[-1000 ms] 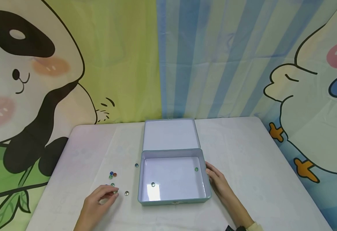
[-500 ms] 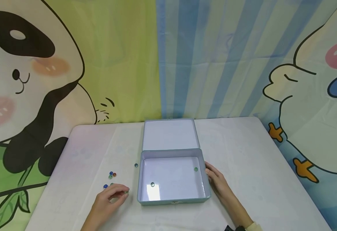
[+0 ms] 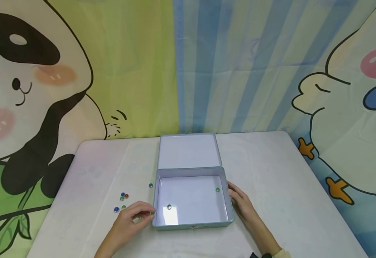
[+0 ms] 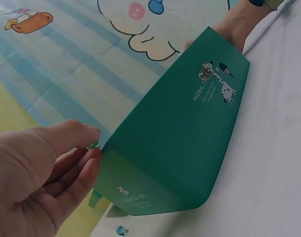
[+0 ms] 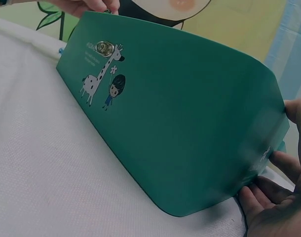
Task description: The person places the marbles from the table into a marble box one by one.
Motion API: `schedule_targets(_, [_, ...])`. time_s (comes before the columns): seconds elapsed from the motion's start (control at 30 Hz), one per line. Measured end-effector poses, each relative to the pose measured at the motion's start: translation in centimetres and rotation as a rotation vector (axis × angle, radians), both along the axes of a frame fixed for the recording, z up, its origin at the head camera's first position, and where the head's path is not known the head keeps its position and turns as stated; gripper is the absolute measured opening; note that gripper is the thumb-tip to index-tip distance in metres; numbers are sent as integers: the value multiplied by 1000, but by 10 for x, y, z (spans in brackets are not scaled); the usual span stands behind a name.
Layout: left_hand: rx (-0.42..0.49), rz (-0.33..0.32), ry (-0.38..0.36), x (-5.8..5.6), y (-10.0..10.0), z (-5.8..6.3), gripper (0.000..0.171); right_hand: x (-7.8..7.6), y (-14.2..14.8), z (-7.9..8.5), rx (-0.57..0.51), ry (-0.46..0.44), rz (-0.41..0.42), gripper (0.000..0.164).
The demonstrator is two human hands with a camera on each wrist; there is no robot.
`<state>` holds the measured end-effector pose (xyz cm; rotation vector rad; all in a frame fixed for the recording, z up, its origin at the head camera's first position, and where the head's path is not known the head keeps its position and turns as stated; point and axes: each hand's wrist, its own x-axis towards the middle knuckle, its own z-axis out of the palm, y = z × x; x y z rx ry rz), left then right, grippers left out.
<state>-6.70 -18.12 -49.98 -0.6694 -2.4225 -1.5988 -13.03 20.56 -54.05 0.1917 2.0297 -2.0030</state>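
My left hand (image 3: 128, 224) pinches a green marble (image 4: 94, 144) between thumb and fingertips, right at the left rim of the tin box (image 3: 192, 227). That box is green outside, with a giraffe print and a metal latch (image 5: 105, 48) on its front. Its lid (image 3: 189, 150) lies back, away from me. Two marbles sit inside: a clear greenish one (image 3: 169, 206) toward the left and a green one (image 3: 217, 190) toward the right. Against the box's right outer wall rests my right hand (image 3: 244, 206), thumb near the rim, fingers (image 5: 286, 165) spread along the side.
Left of the box, several marbles lie on the white tablecloth (image 3: 88, 179): a blue one (image 3: 116, 209), a green one (image 3: 123, 207) and a small blue, red and green cluster (image 3: 122, 199). A teal marble (image 3: 150, 185) lies beside the box. Through my left fingers shows a clear marble (image 3: 139, 218).
My left hand has moved right with the pinched marble, from the loose marbles to the box's left rim. A blue marble behind the hand has come into view. My right hand stays put.
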Motion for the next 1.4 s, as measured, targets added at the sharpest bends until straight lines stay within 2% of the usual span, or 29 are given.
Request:
schedule_targets(0.23, [-37, 4, -17, -4, 3, 4, 21, 0, 1, -2, -18, 0, -13, 59])
schedule_targets(0.33, [-39, -19, -9, -7, 4, 7, 22, 0, 1, -1, -32, -4, -14, 59])
schedule_targets(0.57, [-37, -91, -10, -18, 9, 11, 22, 0, 1, 0, 23, -5, -11, 59])
schedule_targets(0.8, [-60, -163, -5, -32, 15, 17, 19, 1, 1, 0, -19, -9, -4, 60])
schedule_targets(1.13, [-192, -210, -114, -56, 25, 29, 13, 1, -1, -1, -35, 1, -11, 59])
schedule_targets(1.27, [-214, -244, -99, -68, 28, 32, 11, 0, -1, -1, -29, 3, -13, 58])
schedule_targets(1.4, [-243, -299, -50, -79, 35, 35, 12, 0, -1, -1, -23, 5, -18, 58])
